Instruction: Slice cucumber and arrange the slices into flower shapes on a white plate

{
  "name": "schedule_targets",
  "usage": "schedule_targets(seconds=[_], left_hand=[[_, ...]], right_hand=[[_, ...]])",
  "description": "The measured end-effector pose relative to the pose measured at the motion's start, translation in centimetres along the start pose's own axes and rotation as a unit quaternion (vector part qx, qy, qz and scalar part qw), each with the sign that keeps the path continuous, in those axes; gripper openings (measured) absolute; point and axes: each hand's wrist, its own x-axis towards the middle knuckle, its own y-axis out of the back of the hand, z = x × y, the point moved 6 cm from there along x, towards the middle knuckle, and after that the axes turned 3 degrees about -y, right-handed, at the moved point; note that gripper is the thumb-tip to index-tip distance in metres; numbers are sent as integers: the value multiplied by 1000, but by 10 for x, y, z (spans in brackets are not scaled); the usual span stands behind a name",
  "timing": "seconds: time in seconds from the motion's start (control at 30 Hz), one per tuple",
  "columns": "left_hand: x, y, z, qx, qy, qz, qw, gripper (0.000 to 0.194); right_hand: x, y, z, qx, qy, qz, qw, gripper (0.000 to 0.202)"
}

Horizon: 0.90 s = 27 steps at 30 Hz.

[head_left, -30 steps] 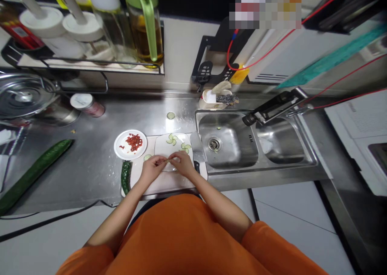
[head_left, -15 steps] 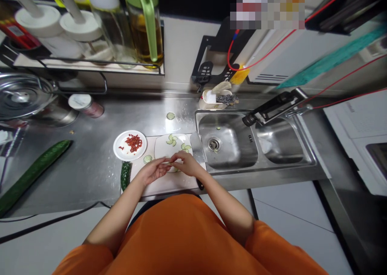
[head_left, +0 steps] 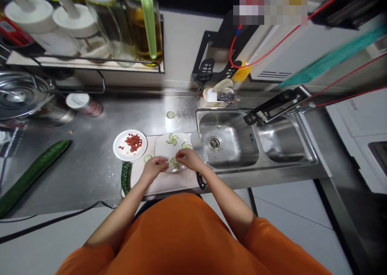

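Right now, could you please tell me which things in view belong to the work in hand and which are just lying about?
Probably part of the work:
square plate, by the left hand and right hand
cucumber pieces on it
cutting board beneath
knife

Seemingly just lying about:
lone slice off the cutting board
lidded pot
small can
oil bottle

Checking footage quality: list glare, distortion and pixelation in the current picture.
Head view: glare whitens the steel counter beyond the square plate; head view: white-lidded jars look stretched toward the upper-left corner; head view: pixelation hides a top patch.
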Motion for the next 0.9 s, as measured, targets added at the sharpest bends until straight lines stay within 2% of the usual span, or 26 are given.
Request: schedule_targets(seconds=[0.13,0.27,0.5,0.9], left_hand=[[0,-3,0,143,-45,28,988,16],[-4,-7,4,253,-76,51,963,13],[-8,-14,9,305,-122,60,943,11],[-8,-19,9,382,-164,58,908,12]], right_hand=[[1,-4,4,-120,-42,-3,992,10],[2,-9,4,-194,-53,-25,979,15],[3,-13,2,-238,-49,-41,969,16],[4,-17,-1,-257,-58,-48,963,18]])
